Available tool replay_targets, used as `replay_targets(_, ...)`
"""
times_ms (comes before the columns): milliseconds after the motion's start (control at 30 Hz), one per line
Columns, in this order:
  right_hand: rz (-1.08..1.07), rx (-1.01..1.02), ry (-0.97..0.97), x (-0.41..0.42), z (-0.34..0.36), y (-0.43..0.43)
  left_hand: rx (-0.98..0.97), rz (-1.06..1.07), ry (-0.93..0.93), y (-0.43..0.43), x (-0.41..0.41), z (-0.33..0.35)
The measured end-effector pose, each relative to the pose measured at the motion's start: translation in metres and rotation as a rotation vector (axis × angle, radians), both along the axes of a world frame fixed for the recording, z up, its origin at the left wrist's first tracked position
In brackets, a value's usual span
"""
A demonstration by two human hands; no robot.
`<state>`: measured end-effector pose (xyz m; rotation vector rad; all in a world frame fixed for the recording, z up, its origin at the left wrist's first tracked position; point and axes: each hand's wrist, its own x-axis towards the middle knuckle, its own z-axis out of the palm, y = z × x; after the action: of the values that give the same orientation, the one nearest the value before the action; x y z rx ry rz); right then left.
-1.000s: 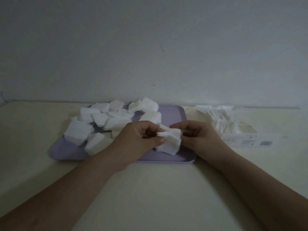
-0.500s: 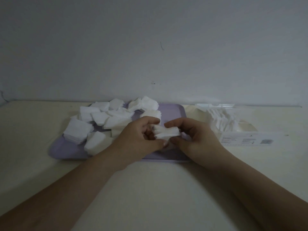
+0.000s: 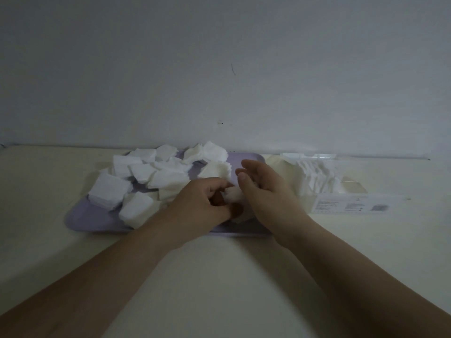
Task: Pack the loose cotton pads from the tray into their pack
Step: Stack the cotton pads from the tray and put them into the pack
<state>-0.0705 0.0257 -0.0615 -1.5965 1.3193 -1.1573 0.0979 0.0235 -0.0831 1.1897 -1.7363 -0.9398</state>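
Nothing you can actually read here. The pack (image 3: 351,191) toward the right edge of the table (image 3: 219,276) has a white label (image 3: 341,206) with a few blocks of tiny print and a dark square, maybe a code, all too blurry.

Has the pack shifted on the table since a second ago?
No. Against the tray, the pack keeps the same place, just off the tray's right side. Both drift slightly left in the image together, so the camera moved, not the pack.
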Motion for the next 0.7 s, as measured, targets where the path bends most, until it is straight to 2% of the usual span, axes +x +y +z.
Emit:
replay_targets(200,-0.05,0.039,-0.053,0.0012,-0.0035,-0.0017,0.03,0.01,0.041,0.0005,-0.0002,-0.0004)
replay_targets(400,-0.024,0.149,-0.215,0.0029,-0.004,-0.0026,0.021,0.0,0.056,-0.0004,-0.0013,-0.0035)
replay_targets(567,0.074,0.167,-0.195,0.0051,-0.0086,-0.0032,0.039,0.019,0.011,0.0003,-0.0033,-0.0031)
replay_targets(700,0.093,0.181,-0.3,-0.0047,-0.0051,-0.0063,0.012,0.035,0.032,0.0004,-0.0022,-0.0019)
